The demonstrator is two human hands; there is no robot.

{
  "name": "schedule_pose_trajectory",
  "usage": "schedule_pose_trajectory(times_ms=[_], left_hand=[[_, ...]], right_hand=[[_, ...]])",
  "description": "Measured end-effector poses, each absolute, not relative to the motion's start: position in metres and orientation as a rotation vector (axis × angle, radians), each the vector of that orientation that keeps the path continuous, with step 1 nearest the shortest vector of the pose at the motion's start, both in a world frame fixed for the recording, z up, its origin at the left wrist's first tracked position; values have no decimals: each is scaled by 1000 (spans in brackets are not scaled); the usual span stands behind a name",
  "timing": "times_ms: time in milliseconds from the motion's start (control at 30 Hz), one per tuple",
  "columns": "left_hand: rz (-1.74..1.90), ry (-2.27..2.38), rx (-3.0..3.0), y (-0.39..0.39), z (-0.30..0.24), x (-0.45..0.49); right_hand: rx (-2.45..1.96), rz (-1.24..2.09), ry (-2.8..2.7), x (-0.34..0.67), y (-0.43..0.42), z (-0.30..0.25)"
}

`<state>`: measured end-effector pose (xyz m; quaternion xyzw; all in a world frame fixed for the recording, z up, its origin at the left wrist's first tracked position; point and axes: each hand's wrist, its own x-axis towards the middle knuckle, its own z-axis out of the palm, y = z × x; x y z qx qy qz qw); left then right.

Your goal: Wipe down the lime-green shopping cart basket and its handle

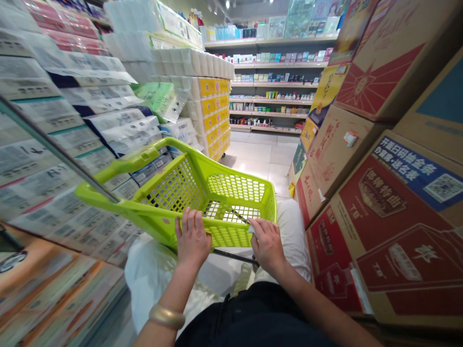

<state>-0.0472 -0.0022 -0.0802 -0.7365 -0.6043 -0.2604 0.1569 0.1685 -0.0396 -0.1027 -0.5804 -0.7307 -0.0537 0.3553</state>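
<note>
A lime-green plastic shopping basket (238, 168) with lattice walls and a long handle lies tilted before me, above my bent knees. A metal rod (90, 180) runs from its left rim up to the left. My left hand (192, 237) has its fingers hooked over the basket's near rim. At the rim's near right corner, my right hand (268, 241) is closed, with a small white piece of tissue or cloth (252, 228) showing under its fingers and pressed to the rim. What lies beneath that palm is hidden. Inside, the basket shows only its lattice floor and a thin dark strip.
Packs of tissue paper (104, 103) are stacked high along the left. Tall cardboard cartons (394, 202) crowd close on the right. Between them a tiled floor (253, 149) leads to shelves (275, 84) of small boxes and bottles. Orange-striped boxes (61, 294) sit at lower left.
</note>
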Motion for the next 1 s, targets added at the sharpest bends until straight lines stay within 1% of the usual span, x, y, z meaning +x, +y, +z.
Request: schedule_pose_trajectory(times_ms=[133, 333, 433, 533, 800, 900, 1000], left_hand=[[-758, -1756, -2096, -2, -80, -43], [-735, -1726, -2087, 1, -83, -48], [-720, -1707, -2100, 2, -85, -52], [-728, -1693, -2122, 2, -84, -56], [-765, -1716, -2125, 0, -83, -50], [-793, -1737, -2117, 0, -83, -46], [-789, -1742, -2104, 0, -82, -44]], right_hand=[[-1531, -131, -1857, 150, -35, -99], [-1458, -116, -2057, 91, -7, -80], [-1436, -118, -2095, 81, -1, -77], [-1402, -112, -2105, 95, -5, -80], [-1440, -154, -1946, 172, -31, -105], [-1480, -169, -1866, 170, -32, -109], [-1495, -150, -1873, 145, -25, -103]])
